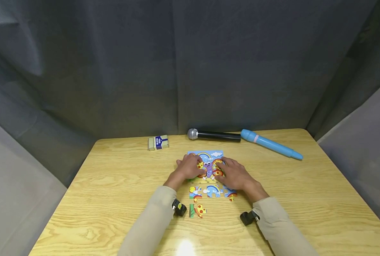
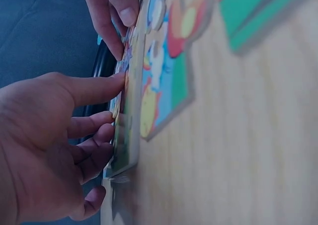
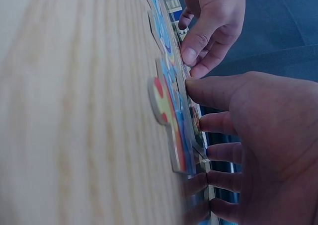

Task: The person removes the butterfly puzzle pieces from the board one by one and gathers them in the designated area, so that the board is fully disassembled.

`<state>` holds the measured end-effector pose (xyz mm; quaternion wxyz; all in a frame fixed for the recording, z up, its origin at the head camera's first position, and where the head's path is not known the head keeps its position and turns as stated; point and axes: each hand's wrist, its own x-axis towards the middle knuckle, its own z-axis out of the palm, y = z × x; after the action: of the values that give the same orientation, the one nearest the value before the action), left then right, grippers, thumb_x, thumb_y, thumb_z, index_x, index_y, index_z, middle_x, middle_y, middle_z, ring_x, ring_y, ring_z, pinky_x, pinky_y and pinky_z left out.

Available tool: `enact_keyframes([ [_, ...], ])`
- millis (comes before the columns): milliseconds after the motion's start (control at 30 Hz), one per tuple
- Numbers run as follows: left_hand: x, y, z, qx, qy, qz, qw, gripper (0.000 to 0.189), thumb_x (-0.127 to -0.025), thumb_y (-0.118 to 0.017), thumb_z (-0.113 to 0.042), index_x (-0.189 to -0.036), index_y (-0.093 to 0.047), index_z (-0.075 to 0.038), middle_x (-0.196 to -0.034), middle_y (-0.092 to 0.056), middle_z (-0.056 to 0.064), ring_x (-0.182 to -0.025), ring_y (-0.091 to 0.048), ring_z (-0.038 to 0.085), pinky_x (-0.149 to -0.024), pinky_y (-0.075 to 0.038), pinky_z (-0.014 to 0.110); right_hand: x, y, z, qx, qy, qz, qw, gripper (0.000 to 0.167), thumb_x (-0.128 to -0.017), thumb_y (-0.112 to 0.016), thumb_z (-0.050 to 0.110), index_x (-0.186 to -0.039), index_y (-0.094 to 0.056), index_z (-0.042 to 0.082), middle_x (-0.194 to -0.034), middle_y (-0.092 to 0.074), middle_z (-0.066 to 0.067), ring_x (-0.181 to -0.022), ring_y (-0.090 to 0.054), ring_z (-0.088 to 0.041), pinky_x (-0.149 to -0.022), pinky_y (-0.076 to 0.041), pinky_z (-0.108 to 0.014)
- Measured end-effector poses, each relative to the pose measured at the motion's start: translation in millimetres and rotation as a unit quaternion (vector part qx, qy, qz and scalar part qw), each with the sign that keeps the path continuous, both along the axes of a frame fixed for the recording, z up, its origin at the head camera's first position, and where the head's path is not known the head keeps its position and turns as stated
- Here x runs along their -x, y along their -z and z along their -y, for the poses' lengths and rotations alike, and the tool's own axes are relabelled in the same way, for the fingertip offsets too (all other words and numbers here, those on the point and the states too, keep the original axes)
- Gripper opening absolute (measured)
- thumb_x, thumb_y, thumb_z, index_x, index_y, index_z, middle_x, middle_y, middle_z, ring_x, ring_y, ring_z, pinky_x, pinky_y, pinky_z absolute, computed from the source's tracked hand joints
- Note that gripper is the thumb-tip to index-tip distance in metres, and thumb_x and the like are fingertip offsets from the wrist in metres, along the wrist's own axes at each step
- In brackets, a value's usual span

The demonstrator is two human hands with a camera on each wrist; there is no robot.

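Observation:
A jigsaw puzzle board [image 1: 216, 153] with a purple cartoon figure and a rainbow lies flat in mid-table, partly covered by both hands. My left hand [image 1: 189, 168] rests on its left side, thumb and fingertips touching the surface. From the right, my right hand [image 1: 236, 175] touches the board with spread, fairly straight fingers. Loose puzzle pieces lie just below it: a sun piece [image 1: 194, 190], a rainbow piece [image 1: 213, 191] and a blue and red piece [image 1: 231, 193] in a row. Nearer me is a green and yellow piece [image 1: 199, 211].
Behind the board lie a black microphone [image 1: 218, 136] with a silver head and a big blue pen-shaped object [image 1: 271, 145]. A small pack of thin sticks [image 1: 158, 142] with a blue band sits at back left. Dark curtain [image 1: 139, 71] hangs behind the wooden table [image 1: 119, 192].

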<state>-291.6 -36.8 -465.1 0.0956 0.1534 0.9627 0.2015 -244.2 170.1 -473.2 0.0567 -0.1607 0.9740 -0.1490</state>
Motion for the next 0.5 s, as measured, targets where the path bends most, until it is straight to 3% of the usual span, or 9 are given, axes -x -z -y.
enact_keyframes([
  [267, 1.9, -1.8, 0.2, -0.019, -0.013, 0.009, 0.9997, 0.044, -0.08, -0.077, -0.04, -0.113, -0.06, -0.017, -0.108, -0.06, 0.0, -0.102, -0.051, 0.019, -0.094, -0.031, 0.054, 0.0, -1.4, 0.3, -0.005, -0.001, 0.003, 1.0, 0.06, -0.094, -0.058, 0.041, -0.144, -0.046, 0.012, -0.156, -0.029, -0.016, -0.143, -0.026, -0.041, -0.111, -0.025, -0.061],
  [500, -0.7, -3.2, 0.8, -0.031, 0.006, -0.02, 0.9993, 0.042, -0.08, -0.078, -0.032, -0.115, -0.058, -0.019, -0.1, -0.063, -0.005, -0.093, -0.056, 0.013, -0.084, -0.029, 0.044, 0.3, -1.3, -1.0, -0.007, -0.004, 0.005, 1.0, 0.06, -0.094, -0.057, 0.042, -0.145, -0.045, 0.012, -0.157, -0.028, -0.016, -0.144, -0.025, -0.041, -0.11, -0.025, -0.061],
])
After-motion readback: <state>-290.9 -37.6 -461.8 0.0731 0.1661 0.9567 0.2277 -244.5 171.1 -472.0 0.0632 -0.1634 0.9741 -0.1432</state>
